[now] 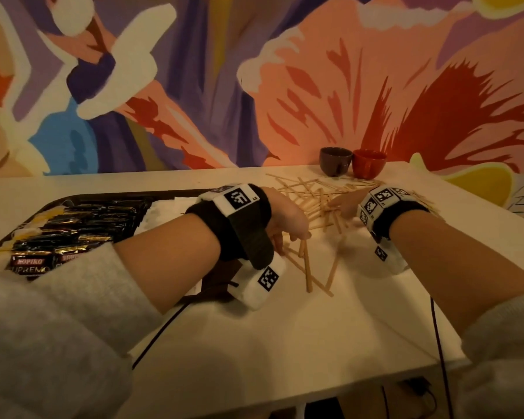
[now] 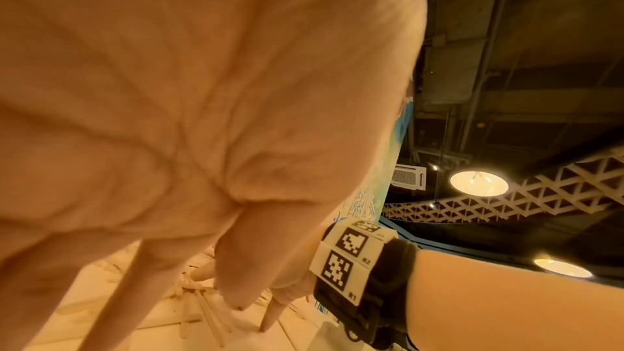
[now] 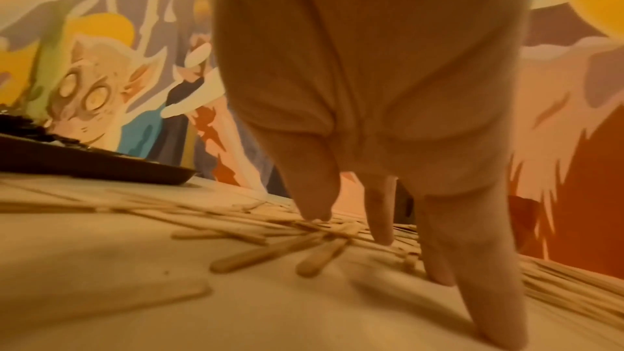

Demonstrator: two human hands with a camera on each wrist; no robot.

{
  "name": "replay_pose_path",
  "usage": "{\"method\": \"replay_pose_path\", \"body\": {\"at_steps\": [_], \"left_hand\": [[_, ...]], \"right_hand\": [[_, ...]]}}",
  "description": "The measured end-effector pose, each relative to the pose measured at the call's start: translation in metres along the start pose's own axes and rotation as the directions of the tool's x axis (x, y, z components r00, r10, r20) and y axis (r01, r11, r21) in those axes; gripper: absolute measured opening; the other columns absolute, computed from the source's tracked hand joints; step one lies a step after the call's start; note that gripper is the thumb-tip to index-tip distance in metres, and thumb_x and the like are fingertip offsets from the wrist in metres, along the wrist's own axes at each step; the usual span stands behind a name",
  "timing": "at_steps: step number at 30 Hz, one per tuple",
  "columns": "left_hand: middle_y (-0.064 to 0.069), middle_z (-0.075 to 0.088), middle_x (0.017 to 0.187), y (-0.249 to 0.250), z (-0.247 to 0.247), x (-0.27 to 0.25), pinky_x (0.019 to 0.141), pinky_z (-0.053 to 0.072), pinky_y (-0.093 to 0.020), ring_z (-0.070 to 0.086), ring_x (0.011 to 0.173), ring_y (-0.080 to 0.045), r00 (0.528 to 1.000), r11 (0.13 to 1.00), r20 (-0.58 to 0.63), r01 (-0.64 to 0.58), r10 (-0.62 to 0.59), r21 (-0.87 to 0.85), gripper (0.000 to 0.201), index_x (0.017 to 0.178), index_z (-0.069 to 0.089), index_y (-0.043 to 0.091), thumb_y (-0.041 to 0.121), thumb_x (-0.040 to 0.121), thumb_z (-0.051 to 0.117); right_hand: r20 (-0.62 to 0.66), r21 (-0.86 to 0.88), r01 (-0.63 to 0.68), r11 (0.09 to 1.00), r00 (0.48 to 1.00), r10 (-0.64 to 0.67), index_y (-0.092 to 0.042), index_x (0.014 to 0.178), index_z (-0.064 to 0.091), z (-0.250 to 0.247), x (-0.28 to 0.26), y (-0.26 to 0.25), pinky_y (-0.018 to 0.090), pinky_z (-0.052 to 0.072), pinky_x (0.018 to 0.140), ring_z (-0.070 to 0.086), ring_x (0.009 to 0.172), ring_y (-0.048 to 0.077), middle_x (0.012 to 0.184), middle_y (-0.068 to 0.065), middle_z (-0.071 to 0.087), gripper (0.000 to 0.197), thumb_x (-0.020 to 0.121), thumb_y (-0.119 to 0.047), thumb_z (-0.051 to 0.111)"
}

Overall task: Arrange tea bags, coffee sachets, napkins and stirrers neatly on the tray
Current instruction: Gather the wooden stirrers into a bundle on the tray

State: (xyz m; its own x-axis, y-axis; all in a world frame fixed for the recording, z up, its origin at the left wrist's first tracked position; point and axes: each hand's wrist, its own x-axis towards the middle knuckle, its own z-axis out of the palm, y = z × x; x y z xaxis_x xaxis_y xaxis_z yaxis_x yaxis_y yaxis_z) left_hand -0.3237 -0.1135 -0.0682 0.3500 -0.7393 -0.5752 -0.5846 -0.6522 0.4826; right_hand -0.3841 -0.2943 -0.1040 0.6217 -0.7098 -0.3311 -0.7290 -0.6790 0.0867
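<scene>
The left hand (image 1: 285,220) pinches thin pale wooden stirrers (image 1: 307,261); just beyond, the right hand (image 1: 344,204), fingers straight, presses the scattered pile. Sweeping carelessly could push sticks against the brown and red cups (image 1: 353,163) beyond, away from the dark tray (image 1: 73,198) left of both hands.

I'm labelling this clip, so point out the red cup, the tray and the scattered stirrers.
red cup (image 1: 368,163), head view, front of its bowl.
tray (image 3: 101,168), right wrist view, dark outer wall.
stirrers (image 1: 306,267), head view, a near stick's shaft.
</scene>
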Motion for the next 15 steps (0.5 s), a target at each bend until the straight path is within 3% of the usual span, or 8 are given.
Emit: {"method": "replay_pose_path", "body": {"at_steps": [1,2,4,5,8,11,13,15], "left_hand": [[-0.016,0.053,0.101,0.001,0.000,0.002,0.101,0.042,-0.039,0.046,0.128,-0.039,1.000,1.000,-0.005,-0.001,0.001,-0.013,0.041,0.138,0.034,-0.002,0.019,0.104,0.036],[-0.017,0.054,0.108,0.002,-0.001,0.004,0.102,0.040,-0.039,0.043,0.131,-0.038,1.000,1.000,-0.012,-0.005,0.005,-0.031,0.042,0.140,0.033,-0.001,0.020,0.104,0.036],[-0.020,0.047,0.137,0.002,-0.004,0.008,0.106,0.037,-0.038,0.040,0.134,-0.034,0.999,0.997,-0.040,-0.012,0.009,-0.081,0.045,0.142,0.032,0.000,0.022,0.103,0.039],[-0.020,0.042,0.143,0.003,-0.005,0.010,0.107,0.037,-0.038,0.040,0.134,-0.033,0.998,0.992,-0.060,-0.014,0.006,-0.126,0.047,0.143,0.031,0.001,0.023,0.103,0.040],[-0.019,0.039,0.145,0.007,-0.004,0.012,0.107,0.039,-0.039,0.043,0.131,-0.033,0.993,0.977,-0.115,-0.054,0.031,-0.207,0.054,0.147,0.026,0.005,0.030,0.102,0.041],[-0.019,0.038,0.146,0.008,-0.004,0.015,0.105,0.037,-0.037,0.042,0.132,-0.033,0.985,0.953,-0.166,-0.102,0.055,-0.287,0.052,0.146,0.028,0.002,0.030,0.103,0.035],[-0.021,0.041,0.145,0.005,-0.005,0.022,0.103,0.039,-0.036,0.043,0.131,-0.033,0.983,0.934,-0.173,-0.118,0.061,-0.337,0.046,0.142,0.035,-0.001,0.024,0.104,0.034],[-0.022,0.042,0.143,0.002,-0.005,0.029,0.095,0.043,-0.041,0.045,0.129,-0.035,0.985,0.891,-0.161,-0.128,0.063,-0.435,0.053,0.145,0.031,0.002,0.035,0.104,0.032]], "right_hand": [[0.025,-0.003,0.025,1.000,0.999,-0.025,-0.032,0.144,0.034,0.001,0.003,-0.003,0.041,0.022,0.115,0.023,0.142,0.026,0.155,0.003,0.025,0.063,0.090,-0.002,0.041],[0.037,-0.014,0.035,0.999,0.999,-0.034,-0.035,0.143,0.036,0.002,0.002,-0.006,0.042,0.022,0.114,0.023,0.142,0.026,0.155,0.002,0.025,0.065,0.089,0.000,0.040],[0.013,0.019,0.061,0.998,0.998,-0.061,-0.033,0.140,0.042,0.001,-0.005,-0.011,0.039,0.023,0.113,0.027,0.140,0.024,0.153,0.001,0.030,0.059,0.090,0.000,0.038],[0.009,0.040,0.080,0.996,0.997,-0.081,-0.028,0.138,0.045,-0.001,-0.010,-0.014,0.036,0.025,0.112,0.031,0.137,0.022,0.151,0.000,0.033,0.055,0.092,0.000,0.038],[0.028,0.118,0.097,0.988,0.995,-0.101,-0.018,0.137,0.049,-0.004,-0.025,-0.025,0.030,0.032,0.106,0.042,0.123,0.018,0.144,0.003,0.042,0.047,0.094,0.000,0.041],[0.010,0.187,0.105,0.977,0.994,-0.109,-0.013,0.131,0.054,-0.004,-0.031,-0.034,0.031,0.040,0.104,0.046,0.124,0.022,0.138,0.007,0.048,0.039,0.094,-0.004,0.045],[0.019,0.348,0.076,0.934,0.996,-0.088,-0.008,0.128,0.057,-0.002,-0.032,-0.038,0.032,0.044,0.101,0.049,0.123,0.024,0.135,0.010,0.051,0.037,0.094,0.000,0.045],[0.006,0.515,0.052,0.856,0.998,-0.064,-0.001,0.127,0.055,-0.004,-0.032,-0.038,0.033,0.046,0.098,0.050,0.123,0.025,0.132,0.013,0.053,0.035,0.094,0.003,0.044]]}}
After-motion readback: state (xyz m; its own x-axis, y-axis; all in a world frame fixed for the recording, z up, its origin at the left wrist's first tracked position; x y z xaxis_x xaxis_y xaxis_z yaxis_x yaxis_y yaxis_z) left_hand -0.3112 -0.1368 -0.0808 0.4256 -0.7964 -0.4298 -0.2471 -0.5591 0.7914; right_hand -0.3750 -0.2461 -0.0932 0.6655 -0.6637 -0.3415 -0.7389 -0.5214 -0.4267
